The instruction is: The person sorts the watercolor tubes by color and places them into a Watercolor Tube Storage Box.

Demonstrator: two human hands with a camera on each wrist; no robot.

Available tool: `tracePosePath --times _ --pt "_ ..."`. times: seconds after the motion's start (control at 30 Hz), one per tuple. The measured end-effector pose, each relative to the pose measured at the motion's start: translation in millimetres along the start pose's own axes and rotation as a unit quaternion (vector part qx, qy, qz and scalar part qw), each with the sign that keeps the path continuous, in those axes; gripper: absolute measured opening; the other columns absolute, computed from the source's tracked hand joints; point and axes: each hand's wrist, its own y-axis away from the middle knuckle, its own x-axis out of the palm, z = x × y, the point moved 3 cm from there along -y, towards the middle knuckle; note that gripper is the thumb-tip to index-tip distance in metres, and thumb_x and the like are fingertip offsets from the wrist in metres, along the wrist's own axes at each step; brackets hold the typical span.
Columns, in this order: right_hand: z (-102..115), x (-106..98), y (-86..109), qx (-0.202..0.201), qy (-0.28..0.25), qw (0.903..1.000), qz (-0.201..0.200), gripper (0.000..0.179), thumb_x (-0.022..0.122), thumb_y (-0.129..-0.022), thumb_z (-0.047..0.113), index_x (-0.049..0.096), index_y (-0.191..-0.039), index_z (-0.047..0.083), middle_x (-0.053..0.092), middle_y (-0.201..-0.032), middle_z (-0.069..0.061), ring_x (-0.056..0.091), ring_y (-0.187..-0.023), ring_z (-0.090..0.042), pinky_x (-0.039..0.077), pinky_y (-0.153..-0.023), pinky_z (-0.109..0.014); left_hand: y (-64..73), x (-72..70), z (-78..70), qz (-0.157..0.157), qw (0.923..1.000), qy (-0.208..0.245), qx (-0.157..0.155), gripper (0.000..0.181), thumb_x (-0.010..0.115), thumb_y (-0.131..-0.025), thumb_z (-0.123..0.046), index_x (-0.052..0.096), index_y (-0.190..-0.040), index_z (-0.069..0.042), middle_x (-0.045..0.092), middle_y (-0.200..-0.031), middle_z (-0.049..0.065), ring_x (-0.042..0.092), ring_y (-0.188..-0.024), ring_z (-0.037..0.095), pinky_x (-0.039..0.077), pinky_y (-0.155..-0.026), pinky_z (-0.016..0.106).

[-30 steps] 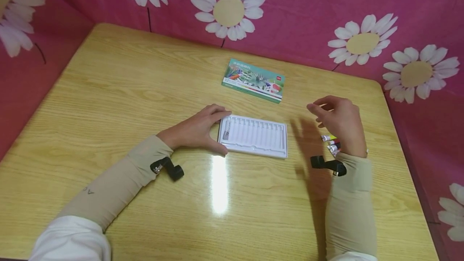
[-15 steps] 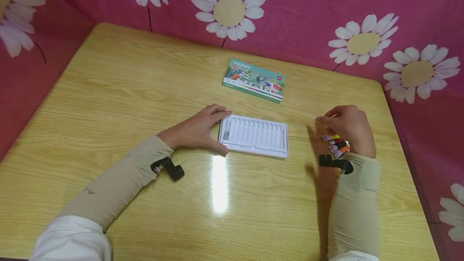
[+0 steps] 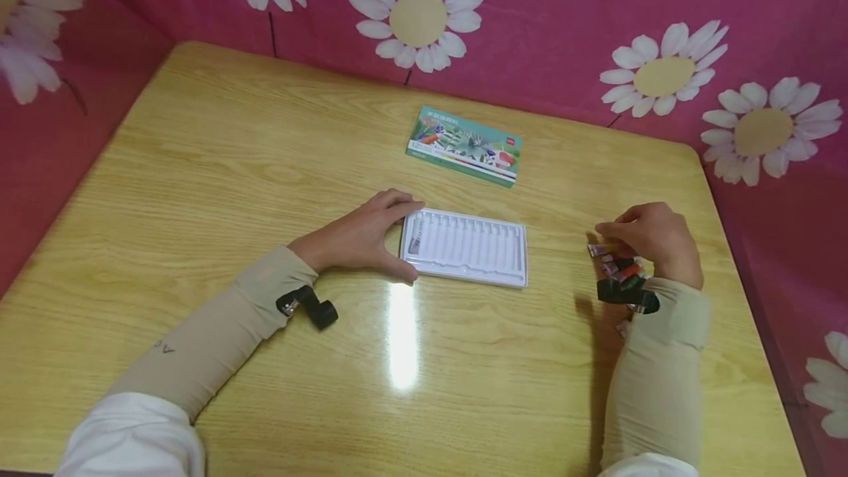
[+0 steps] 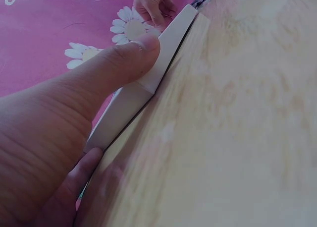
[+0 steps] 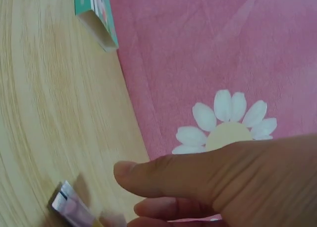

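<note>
A shallow white tray (image 3: 467,249) with several narrow slots lies on the table, one small paint tube (image 3: 416,234) in its leftmost slot. My left hand (image 3: 358,238) grips the tray's left end, thumb at the near corner and forefinger at the far one. In the left wrist view the thumb presses the tray's white side wall (image 4: 171,46). To the right, my right hand (image 3: 662,241) hovers over several coloured paint tubes (image 3: 623,269), partly covering them. The right wrist view has its thumb and loosely bent fingers holding nothing, with a tube end (image 5: 72,204) just below.
A green illustrated paint box (image 3: 464,144) lies behind the tray. The wooden table (image 3: 265,138) meets a pink cloth (image 3: 543,35) with daisies at its back and sides. Another tube end (image 3: 623,327) shows beside the right wrist, and a bright reflection lies in front of the tray.
My right hand has moved right and toward me, lowering over the paint tubes. The left hand and the tray have stayed in place.
</note>
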Motion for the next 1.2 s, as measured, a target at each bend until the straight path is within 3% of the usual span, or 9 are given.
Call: tracePosePath --times 0.4,0.63,0.73,0.83,0.97,1.2 --pt "-9 2 -0.3 0.026 0.003 0.9992 0.029 0.057 0.073 -0.091 0.053 0.075 -0.101 -0.003 0.072 -0.071 -0.001 0.065 -0.078 -0.023 0.049 -0.063 -0.031 0.4 -1.1 -0.3 -0.002 1.0 -0.005 0.003 0.118 0.088 -0.069 -0.065 0.034 -0.162 -0.016 0.036 -0.162 0.006 0.036 -0.15 0.024 0.035 -0.126 0.045" --pt "-3 8 -4.5 0.003 0.024 0.9997 -0.004 0.049 0.077 -0.087 0.051 0.072 -0.079 0.004 0.06 -0.063 0.002 0.055 -0.071 -0.021 0.042 -0.057 -0.031 0.4 -0.5 -0.4 0.0 1.0 -0.002 0.001 0.118 0.088 -0.07 -0.064 0.034 -0.163 -0.016 0.035 -0.163 0.006 0.036 -0.15 0.023 0.035 -0.127 0.045" --pt "0 10 -4.9 -0.009 0.038 0.9989 -0.026 0.048 0.077 -0.087 0.05 0.073 -0.083 0.003 0.059 -0.064 0.0 0.053 -0.073 -0.024 0.04 -0.056 -0.031 0.2 -0.2 -0.2 0.0 1.0 -0.003 -0.001 0.119 0.089 -0.069 -0.064 0.033 -0.163 -0.016 0.035 -0.163 0.006 0.035 -0.15 0.024 0.035 -0.127 0.046" --pt "2 11 -3.7 -0.012 0.045 0.998 -0.041 0.046 0.077 -0.087 0.046 0.077 -0.092 0.0 0.068 -0.071 -0.006 0.055 -0.078 -0.028 0.041 -0.055 -0.03 0.0 0.1 0.2 0.0 1.0 -0.001 -0.003 0.119 0.089 -0.069 -0.064 0.033 -0.163 -0.017 0.035 -0.163 0.006 0.035 -0.151 0.024 0.034 -0.127 0.046" --pt "5 12 -2.1 -0.006 0.045 0.9982 -0.04 0.046 0.078 -0.088 0.042 0.079 -0.102 -0.002 0.075 -0.082 -0.013 0.058 -0.082 -0.031 0.043 -0.055 -0.029 0.2 0.0 0.2 0.001 1.0 0.002 -0.006 0.119 0.089 -0.068 -0.064 0.033 -0.163 -0.018 0.034 -0.164 0.005 0.034 -0.151 0.024 0.034 -0.127 0.046" --pt "17 18 -5.3 -0.028 0.036 0.9985 -0.033 0.036 0.075 -0.091 0.032 0.078 -0.108 0.0 0.074 -0.082 -0.012 0.062 -0.078 -0.03 0.051 -0.059 -0.034 0.1 0.2 -0.2 0.005 0.9999 0.004 -0.01 0.119 0.088 -0.069 -0.065 0.032 -0.163 -0.019 0.033 -0.164 0.005 0.034 -0.151 0.024 0.035 -0.127 0.046"
